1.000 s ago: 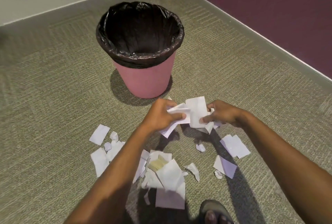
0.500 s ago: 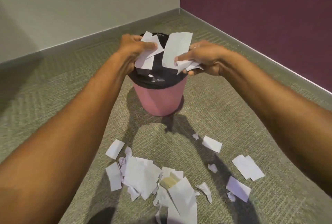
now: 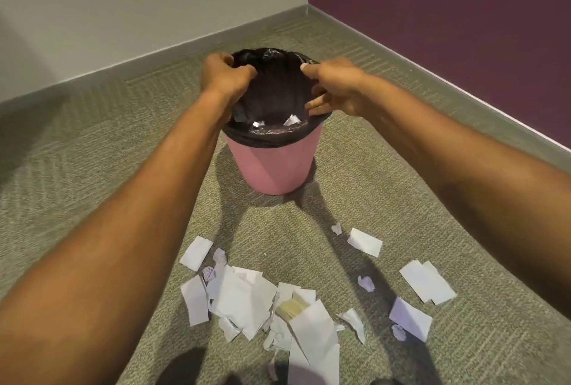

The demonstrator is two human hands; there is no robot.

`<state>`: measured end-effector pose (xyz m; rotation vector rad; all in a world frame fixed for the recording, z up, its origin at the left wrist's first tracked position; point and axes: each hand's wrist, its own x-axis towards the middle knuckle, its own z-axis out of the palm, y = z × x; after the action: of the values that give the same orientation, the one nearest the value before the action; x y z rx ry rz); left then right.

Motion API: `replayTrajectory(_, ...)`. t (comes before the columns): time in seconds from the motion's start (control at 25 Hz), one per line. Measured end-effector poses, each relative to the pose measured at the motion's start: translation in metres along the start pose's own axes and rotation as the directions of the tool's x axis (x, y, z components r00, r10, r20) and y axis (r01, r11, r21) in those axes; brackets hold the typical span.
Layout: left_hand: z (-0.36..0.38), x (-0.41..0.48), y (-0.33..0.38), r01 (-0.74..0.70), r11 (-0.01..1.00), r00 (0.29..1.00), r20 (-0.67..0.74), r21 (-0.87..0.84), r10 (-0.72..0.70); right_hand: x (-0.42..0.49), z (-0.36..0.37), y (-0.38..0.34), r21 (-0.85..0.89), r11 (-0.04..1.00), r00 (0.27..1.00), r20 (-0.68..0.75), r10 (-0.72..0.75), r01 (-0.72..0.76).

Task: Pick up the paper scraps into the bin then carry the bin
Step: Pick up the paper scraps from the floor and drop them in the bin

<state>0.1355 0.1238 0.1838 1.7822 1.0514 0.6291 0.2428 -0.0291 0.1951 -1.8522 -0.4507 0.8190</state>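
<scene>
**Both hands over the bin mouth**

The pink bin [image 3: 272, 165], lined with a black bag [image 3: 268, 137], stood upright on the carpeted floor [image 3: 92, 152]. The left hand [image 3: 227, 75] hung over the bin's left rim with its fingers curled. No paper showed in it, and whether it pinched the bag could not be told. The right hand [image 3: 335, 88] was at the bin's right rim, fingers loosely spread and holding nothing. A few white scraps [image 3: 291, 120] lay inside the bin, against its near wall. Many more paper scraps [image 3: 247, 298] lay scattered on the floor on the person's side of the bin, well apart from it.
</scene>
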Motion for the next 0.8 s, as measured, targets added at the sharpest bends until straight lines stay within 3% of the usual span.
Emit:
replayTrajectory(0.12, 0.014, -0.042, -0.011, -0.344, 0.939, 0.909, -0.253, -0.013, 0.330, -0.028, -0.037, 0.030, -0.059, 0.990, 0.988, -0.078, -0.131, 0.127)
replayTrajectory(0.16, 0.023, -0.060, -0.021, -0.453, 0.891, 0.863, -0.263, -0.020, 0.432, -0.039, -0.048, 0.046, -0.084, 0.987, 0.986, -0.082, -0.142, 0.136)
replayTrajectory(0.24, 0.059, -0.099, -0.046, -0.529, 0.847, 0.846, -0.103, -0.051, 0.522, -0.065, -0.076, 0.093, -0.203, 0.976, 0.989, -0.106, -0.107, 0.083)
replayTrajectory(0.32, 0.101, -0.135, -0.081, -0.477, 0.878, 0.849, 0.243, -0.027, 0.469, -0.088, -0.098, 0.154, -0.345, 0.938, 0.997, -0.080, 0.005, -0.032)
replayTrajectory(0.4, 0.141, -0.165, -0.117, -0.510, 0.853, 0.708, 0.618, 0.114, 0.340, -0.110, -0.112, 0.217, -0.493, 0.850, 0.982, -0.056, 0.181, -0.185)
replayTrajectory(0.48, 0.168, -0.180, -0.151, -0.661, 0.693, 0.542, 0.821, 0.287, 0.177, -0.128, -0.120, 0.272, -0.648, 0.708, 0.942, -0.047, 0.332, -0.282)
replayTrajectory(0.56, 0.186, -0.184, -0.176, -0.744, 0.551, 0.468, 0.883, 0.378, 0.027, -0.142, -0.125, 0.315, -0.748, 0.589, 0.910, -0.048, 0.411, -0.305)
replayTrajectory(0.64, 0.202, -0.182, -0.192, -0.751, 0.504, 0.457, 0.887, 0.426, -0.069, -0.150, -0.127, 0.347, -0.778, 0.532, 0.894, -0.084, 0.441, -0.335)
replayTrajectory(0.8, 0.226, -0.183, -0.200, -0.608, 0.545, 0.602, 0.783, 0.577, -0.158, -0.158, -0.114, 0.381, -0.832, 0.423, 0.915, -0.226, 0.333, -0.360)
